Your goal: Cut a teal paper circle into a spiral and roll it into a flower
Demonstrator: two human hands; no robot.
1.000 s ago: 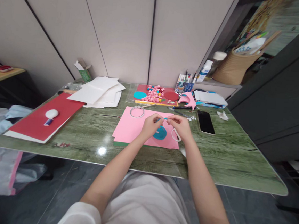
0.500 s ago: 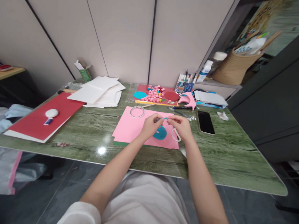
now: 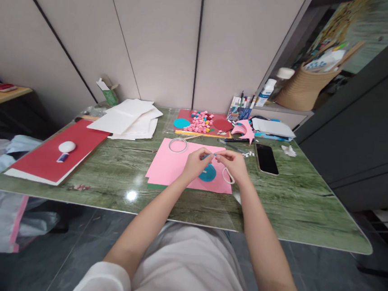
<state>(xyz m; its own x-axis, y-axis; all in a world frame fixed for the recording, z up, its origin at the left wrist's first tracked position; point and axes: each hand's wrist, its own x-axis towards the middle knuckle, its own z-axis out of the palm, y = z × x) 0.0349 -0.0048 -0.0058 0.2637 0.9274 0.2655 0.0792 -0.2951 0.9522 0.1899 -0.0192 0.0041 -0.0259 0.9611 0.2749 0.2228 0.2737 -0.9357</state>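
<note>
Fingers of my left hand [image 3: 196,164] are pinched together over the pink paper, close to those of my right hand [image 3: 233,163]. Between the two pinches shows a small strip of blue paper [image 3: 215,154], mostly covered by the fingertips. Just below them lies a blue paper disc [image 3: 208,174] with a small pale mark on it, partly hidden by my left hand. The pink paper [image 3: 165,165] rests on a green sheet [image 3: 156,186]. A white loop, like a scissors handle [image 3: 229,176], lies beside my right wrist. On the paper's far edge sits a roll of tape [image 3: 178,145].
A tray [image 3: 178,132] of pink folded stars and paper circles stands at the back. Right of my hands lie a phone [image 3: 266,159] and a crumpled tissue [image 3: 288,150]. White sheets [image 3: 125,117] and red paper [image 3: 62,138] are on the left.
My fingertips have shifted very slightly around the blue strip, and less of it shows between them. Everything else on the table stays where it was.
</note>
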